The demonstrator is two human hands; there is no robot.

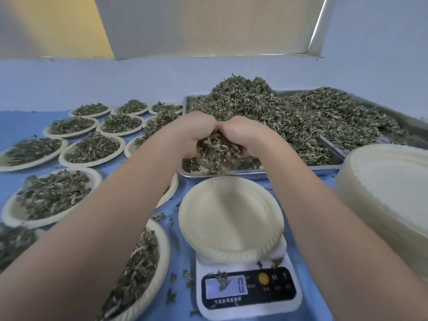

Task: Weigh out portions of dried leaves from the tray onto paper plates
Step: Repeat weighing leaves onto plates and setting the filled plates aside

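Note:
My left hand (196, 130) and my right hand (245, 135) are cupped together round a clump of dried leaves (215, 149), held above the near edge of the metal tray (231, 173). The tray holds a large heap of dried leaves (278, 112). Below the hands, an empty paper plate (231, 216) sits on a white kitchen scale (247, 293). Its display reads 0, with a few stray leaves lying on it. Some leaves hang loose under the clump.
Several paper plates filled with leaves (53, 195) cover the blue table on the left. A tall stack of empty paper plates (389, 188) stands at the right. A second metal tray (414, 126) lies behind it. Loose leaf bits (171, 295) dot the table near the scale.

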